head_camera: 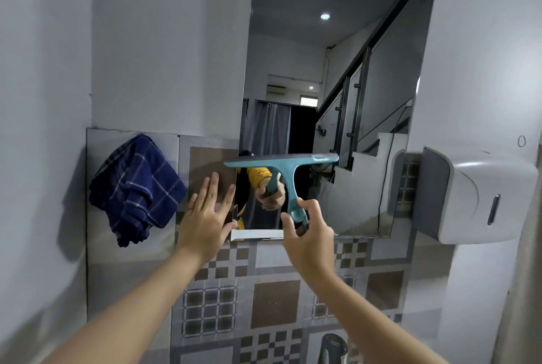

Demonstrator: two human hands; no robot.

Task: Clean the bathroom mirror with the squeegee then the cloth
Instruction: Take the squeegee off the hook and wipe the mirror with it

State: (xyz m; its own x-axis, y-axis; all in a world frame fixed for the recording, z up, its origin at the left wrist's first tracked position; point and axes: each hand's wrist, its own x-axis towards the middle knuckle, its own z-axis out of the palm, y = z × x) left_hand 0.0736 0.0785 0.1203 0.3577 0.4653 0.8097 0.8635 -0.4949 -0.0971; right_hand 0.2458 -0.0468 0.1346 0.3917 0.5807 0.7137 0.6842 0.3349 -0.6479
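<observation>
The tall mirror (337, 76) hangs on the wall ahead and reflects a staircase and a ceiling light. My right hand (308, 236) grips the handle of a teal squeegee (286, 165), whose blade lies level across the mirror's lower part. My left hand (206, 214) is flat, fingers spread, on the tiles by the mirror's lower left edge, its thumb at the corner. A dark blue checked cloth (136, 187) hangs bunched on the wall to the left of that hand.
A white wall dispenser (481, 196) juts out just right of the mirror. Patterned brown and grey tiles (275, 299) cover the wall below. A chrome tap top (333, 347) shows at the bottom edge. A plain wall closes in on the left.
</observation>
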